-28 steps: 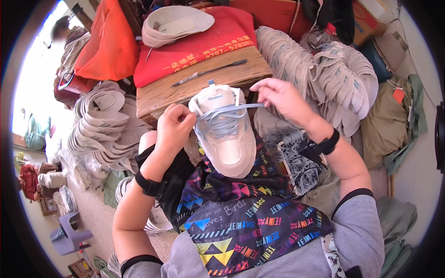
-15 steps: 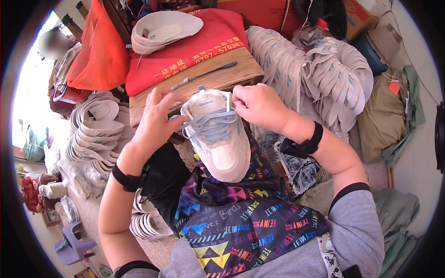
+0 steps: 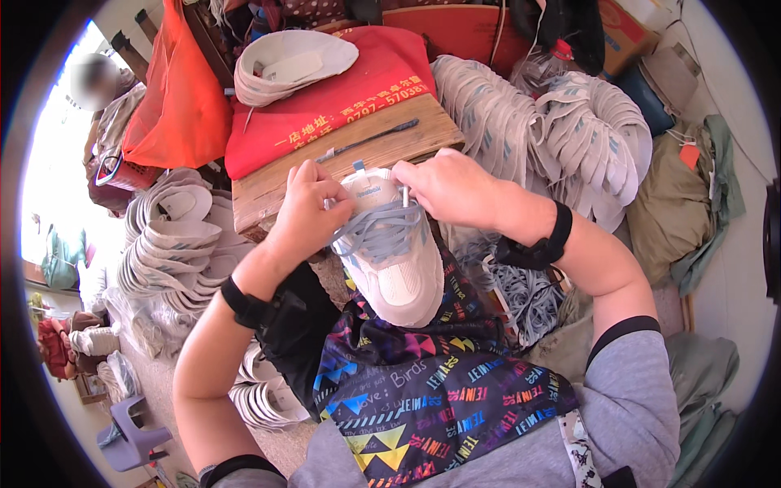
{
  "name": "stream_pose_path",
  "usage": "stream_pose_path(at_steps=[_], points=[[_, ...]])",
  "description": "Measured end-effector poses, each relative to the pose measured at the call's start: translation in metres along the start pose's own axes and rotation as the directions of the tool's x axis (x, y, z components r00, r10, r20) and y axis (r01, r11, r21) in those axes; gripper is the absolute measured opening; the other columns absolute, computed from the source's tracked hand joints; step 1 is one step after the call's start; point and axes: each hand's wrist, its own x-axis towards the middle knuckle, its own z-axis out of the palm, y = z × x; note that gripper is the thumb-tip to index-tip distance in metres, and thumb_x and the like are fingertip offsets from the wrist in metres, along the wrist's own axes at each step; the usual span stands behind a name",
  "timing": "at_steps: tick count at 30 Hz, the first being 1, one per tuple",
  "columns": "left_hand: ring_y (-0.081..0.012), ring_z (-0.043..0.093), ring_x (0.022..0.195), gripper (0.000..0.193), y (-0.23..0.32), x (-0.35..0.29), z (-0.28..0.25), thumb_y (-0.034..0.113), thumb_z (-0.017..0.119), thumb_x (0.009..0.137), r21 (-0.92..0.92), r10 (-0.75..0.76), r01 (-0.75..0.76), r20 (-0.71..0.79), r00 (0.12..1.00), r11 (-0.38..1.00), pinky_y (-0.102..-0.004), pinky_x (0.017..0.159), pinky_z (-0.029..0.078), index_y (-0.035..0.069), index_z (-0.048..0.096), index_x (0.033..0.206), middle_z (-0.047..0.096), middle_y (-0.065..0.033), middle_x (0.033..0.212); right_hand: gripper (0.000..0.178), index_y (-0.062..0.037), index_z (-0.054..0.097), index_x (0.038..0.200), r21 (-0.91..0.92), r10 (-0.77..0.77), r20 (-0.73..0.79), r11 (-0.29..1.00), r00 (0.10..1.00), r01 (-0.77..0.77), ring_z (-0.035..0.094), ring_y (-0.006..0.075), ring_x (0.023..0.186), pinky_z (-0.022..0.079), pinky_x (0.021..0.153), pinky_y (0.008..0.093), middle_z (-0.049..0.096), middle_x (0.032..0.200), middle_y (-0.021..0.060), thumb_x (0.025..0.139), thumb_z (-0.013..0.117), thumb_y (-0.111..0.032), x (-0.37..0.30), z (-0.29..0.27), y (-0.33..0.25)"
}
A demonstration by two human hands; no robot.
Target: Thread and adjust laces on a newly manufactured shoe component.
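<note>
A white shoe upper [image 3: 399, 281] with blue-grey shoelaces [image 3: 378, 232] points its toe toward me, over my lap. The laces cross its front in loose loops, and a small blue tab stands at the top of the tongue [image 3: 370, 185]. My left hand [image 3: 305, 215] is closed, thumb and fingers pinching at the upper's left edge beside the lace loops. On the opposite edge my right hand [image 3: 451, 191] pinches the upper near its top, a short white piece showing below the fingertips. Whether either hand also grips a lace end is hidden by the fingers.
Ahead is a wooden table [image 3: 268, 191] with a red cloth, stacked uppers [image 3: 281, 65] and a thin dark tool [image 3: 366, 140]. More uppers are piled right [image 3: 586, 138] and left [image 3: 167, 252]. Bundled blue-grey laces [image 3: 525, 301] lie below my right forearm. A person stands far left.
My left hand has moved right and its fingers have drawn in toward the upper. The right hand has shifted slightly left and down. The upper sits a little lower and more upright.
</note>
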Motion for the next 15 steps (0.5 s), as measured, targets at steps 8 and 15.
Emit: stream_pose_path(at_steps=[8, 15], points=[[-0.0112, 0.049, 0.085, 0.013, 0.009, -0.015, -0.006, 0.013, 0.066, 0.09, -0.331, -0.294, 0.27, -0.022, 0.956, 0.904, -0.0245, 0.079, 0.042, 0.001, 0.068, 0.089, 0.05, -0.0032, 0.098, 0.016, -0.0122, 0.069, 0.086, 0.255, -0.099, 0.296, 0.967, 0.95, 0.021, 0.045, 0.0276, 0.106, 0.038, 0.095, 0.0367, 0.049, 0.102, 0.0083, 0.082, 0.069, -0.028, 0.021, -0.022, 0.026], [-0.0046, 0.052, 0.079, 0.016, -0.027, -0.056, 0.006, 0.011, 0.064, 0.093, -0.627, -0.484, 0.379, 0.003, 0.875, 0.68, -0.0196, 0.071, 0.043, 0.0, 0.065, 0.104, 0.06, 0.0028, 0.089, 0.02, -0.0052, 0.066, 0.076, 0.315, 0.185, 0.417, 0.889, 0.89, -0.332, 0.049, 0.029, 0.109, 0.04, 0.097, 0.0363, 0.058, 0.104, 0.0123, 0.079, 0.07, -0.025, 0.03, 0.004, 0.024]])
